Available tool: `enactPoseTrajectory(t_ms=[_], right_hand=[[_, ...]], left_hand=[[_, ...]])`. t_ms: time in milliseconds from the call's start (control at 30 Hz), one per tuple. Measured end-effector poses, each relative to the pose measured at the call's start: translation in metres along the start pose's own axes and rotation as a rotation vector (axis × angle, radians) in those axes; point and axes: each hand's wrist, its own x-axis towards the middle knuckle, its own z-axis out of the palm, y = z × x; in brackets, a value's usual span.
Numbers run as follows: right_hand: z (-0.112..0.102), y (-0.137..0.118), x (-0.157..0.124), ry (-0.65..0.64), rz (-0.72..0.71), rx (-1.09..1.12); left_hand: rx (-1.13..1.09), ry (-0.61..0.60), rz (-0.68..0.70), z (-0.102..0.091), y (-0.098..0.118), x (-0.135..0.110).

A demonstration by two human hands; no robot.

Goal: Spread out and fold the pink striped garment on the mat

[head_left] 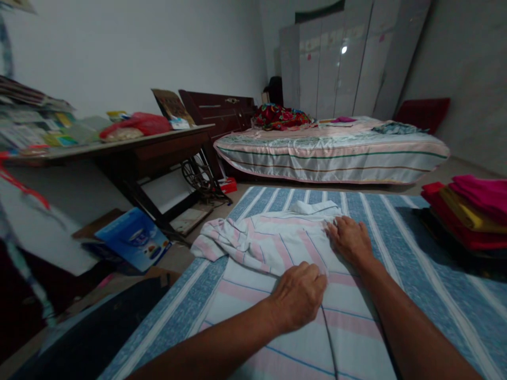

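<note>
A white shirt (293,248) with pink bands and thin blue lines lies on the blue-and-white striped cover in front of me. Its collar (315,207) points away from me, and one sleeve (216,240) sticks out bunched to the left. My left hand (299,295) is closed on a fold of the cloth at the middle of the shirt; its fingertips are partly hidden. Farther forward, my right hand (350,237) has its fingers curled over the shirt's right edge, near the collar, gripping the cloth.
A pile of folded clothes (475,216) in pink, red and yellow sits at the right. Left stands a sewing machine table (158,140) loaded with bags and packets, with a blue box (132,240) below. Beyond are a bed (332,153) and a wardrobe (332,68).
</note>
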Motion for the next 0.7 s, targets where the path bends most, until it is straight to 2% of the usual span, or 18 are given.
enactPoseTrajectory(t_ms=[67,167,300,400,533,700], right_hand=[[-0.006,-0.006,0.0,0.063,-0.091,0.053],[-0.007,-0.014,-0.002,0.009,-0.21,0.147],[0.002,-0.018,-0.005,-0.077,-0.21,0.147],[0.004,-0.019,-0.006,-0.09,-0.201,0.127],[0.0,-0.021,-0.006,-0.113,-0.199,0.12],[-0.001,-0.021,-0.007,-0.101,-0.212,0.116]], left_hand=[[-0.004,-0.007,-0.003,0.0,0.001,-0.001],[-0.023,-0.024,-0.008,-0.002,-0.001,-0.002],[-0.171,-0.059,-0.021,-0.008,-0.016,0.004],[-0.269,-0.031,-0.102,-0.011,-0.037,0.017],[-0.233,-0.002,-0.275,-0.008,-0.057,0.041],[-0.16,-0.097,-0.349,0.008,-0.059,0.057]])
